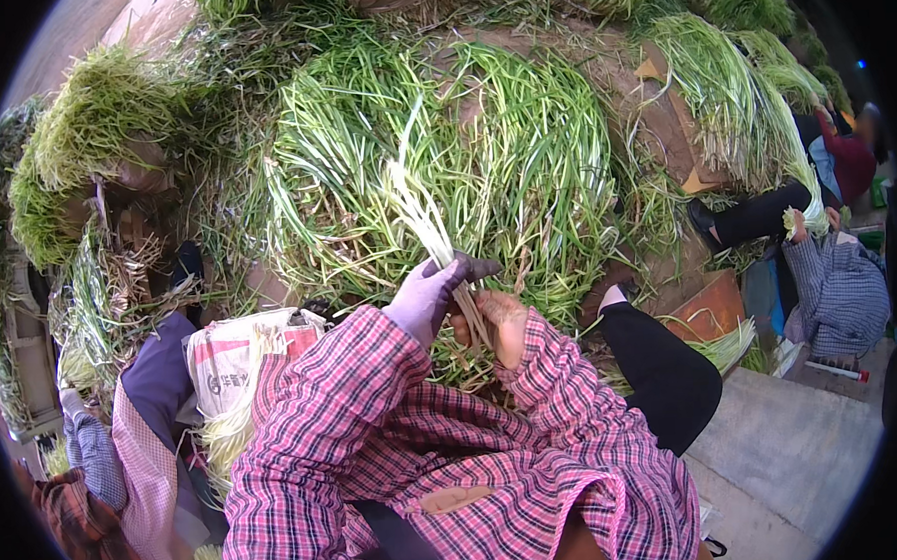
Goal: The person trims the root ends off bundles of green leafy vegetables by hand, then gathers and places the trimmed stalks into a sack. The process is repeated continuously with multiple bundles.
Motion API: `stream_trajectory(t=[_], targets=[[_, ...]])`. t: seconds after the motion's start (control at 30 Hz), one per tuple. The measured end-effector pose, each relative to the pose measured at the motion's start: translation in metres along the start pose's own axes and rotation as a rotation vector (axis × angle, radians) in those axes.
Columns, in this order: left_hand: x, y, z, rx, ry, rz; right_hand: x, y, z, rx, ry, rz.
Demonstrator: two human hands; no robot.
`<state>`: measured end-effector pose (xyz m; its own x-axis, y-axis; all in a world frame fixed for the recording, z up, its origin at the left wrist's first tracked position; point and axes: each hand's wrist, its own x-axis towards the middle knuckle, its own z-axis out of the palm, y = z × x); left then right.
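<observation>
My left hand (428, 292), in a purple-grey glove, grips a small bunch of pale leafy stalks (430, 228) that look like chives or garlic greens. The bunch slants up and away, its white part above the glove and its brownish lower ends (474, 316) below. Bare, my right hand (504, 324) has its fingers curled around those lower ends. Beyond both hands spreads a broad heap of long green stalks (518, 164), some of them white-stemmed.
A white printed sack (223, 361) with pale stalks (226, 440) beside it stands at left. Co-workers sit at left (144, 451) and right (843, 293), the right one holding stalks. More piles (100, 115) (718, 95) lie around. Grey slabs (793, 437) cover the lower-right ground.
</observation>
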<state>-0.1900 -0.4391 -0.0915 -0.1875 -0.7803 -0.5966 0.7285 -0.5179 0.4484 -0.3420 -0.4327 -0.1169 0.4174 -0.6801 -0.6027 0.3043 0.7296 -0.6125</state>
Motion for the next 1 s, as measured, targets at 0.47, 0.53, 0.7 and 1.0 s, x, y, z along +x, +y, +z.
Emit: stream_trajectory(t=[0.47, 0.53, 0.7, 1.0], targets=[[-0.04, 0.131, -0.018, -0.266, -0.169, 0.916, 0.09, -0.007, -0.067, -1.156, -0.102, 0.306], [-0.034, 0.127, -0.02, -0.584, -0.587, 0.651, 0.103, -0.004, -0.068, -0.994, 0.098, 0.22], [-0.009, 0.095, -0.014, -0.516, -0.825, 0.416, 0.137, 0.004, -0.039, -1.324, 0.059, 0.352], [-0.004, 0.089, -0.016, -0.383, -0.581, 0.333, 0.091, -0.002, -0.153, -0.476, 0.33, 0.145]])
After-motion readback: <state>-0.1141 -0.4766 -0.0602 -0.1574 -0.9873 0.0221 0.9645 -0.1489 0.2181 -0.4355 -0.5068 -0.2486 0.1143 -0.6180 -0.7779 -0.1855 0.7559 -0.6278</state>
